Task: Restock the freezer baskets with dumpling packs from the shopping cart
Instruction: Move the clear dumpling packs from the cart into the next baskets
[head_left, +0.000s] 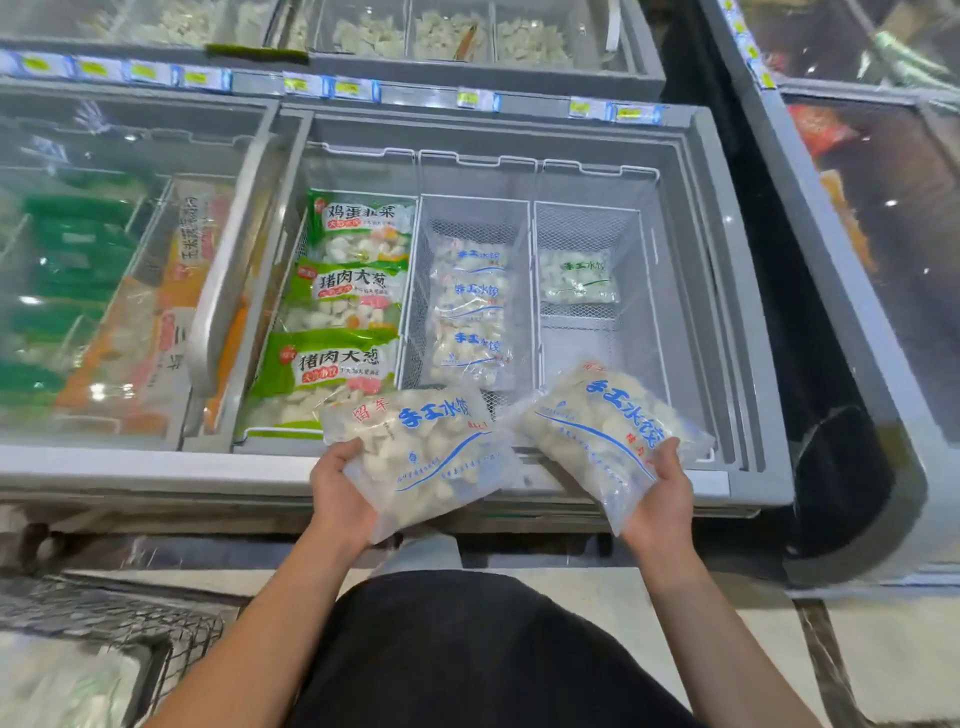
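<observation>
Holding one clear dumpling pack (421, 457) in my left hand (340, 488) and another pack (602, 431) in my right hand (660, 499) — fingers curled under each — just before the freezer's middle basket (470, 208). It holds three packs; the basket right of it (587, 213) one — plenty left.

arms: bare, no sleeves in view | clothing: black garment (467, 649) | jewellery: none seen
</observation>
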